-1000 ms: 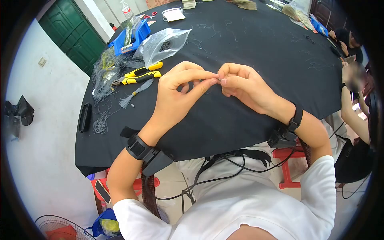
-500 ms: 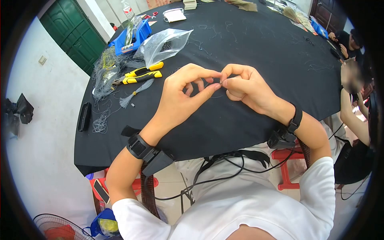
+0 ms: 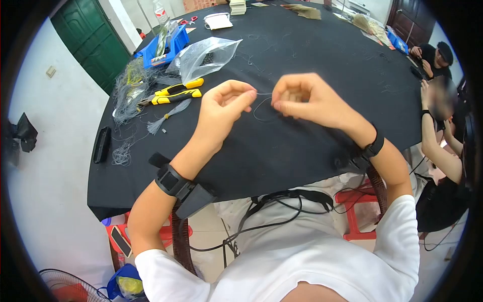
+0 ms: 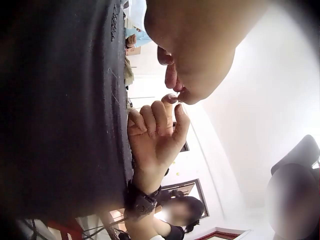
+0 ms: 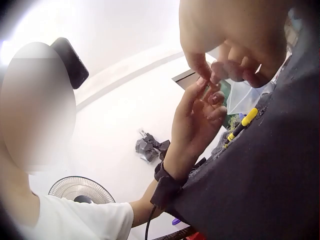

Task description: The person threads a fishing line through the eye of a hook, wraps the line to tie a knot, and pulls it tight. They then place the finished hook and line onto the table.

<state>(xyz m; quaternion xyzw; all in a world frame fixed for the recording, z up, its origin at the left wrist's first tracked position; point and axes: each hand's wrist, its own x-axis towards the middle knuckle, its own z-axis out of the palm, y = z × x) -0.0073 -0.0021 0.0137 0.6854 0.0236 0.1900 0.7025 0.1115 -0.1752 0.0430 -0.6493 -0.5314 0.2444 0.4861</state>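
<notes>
Between thumb and index finger my left hand [image 3: 220, 106] pinches a thin grey thread [image 3: 263, 93]. The thread spans a short gap to my right hand [image 3: 313, 102], whose thumb and curled index finger meet around it, blurred in the head view. A slack curve of the same thread hangs below the fingertips, over the black cloth [image 3: 261, 161]. In both wrist views the fingertips of the two hands come very close together, and the small work between them is mostly hidden by the fingers.
Yellow-handled pliers [image 3: 176, 96] and a tied bundle of grey threads [image 3: 169, 117] lie left of my hands. Beyond them are tangled thread [image 3: 128, 98], a clear plastic bag [image 3: 209, 55] and a blue bin [image 3: 173, 45]. A black case [image 3: 102, 145] sits by the left edge. Other people sit at right.
My hands have drawn apart from touching fingertips, the left one moving left, so thread now shows between them. The head view has shifted slightly.
</notes>
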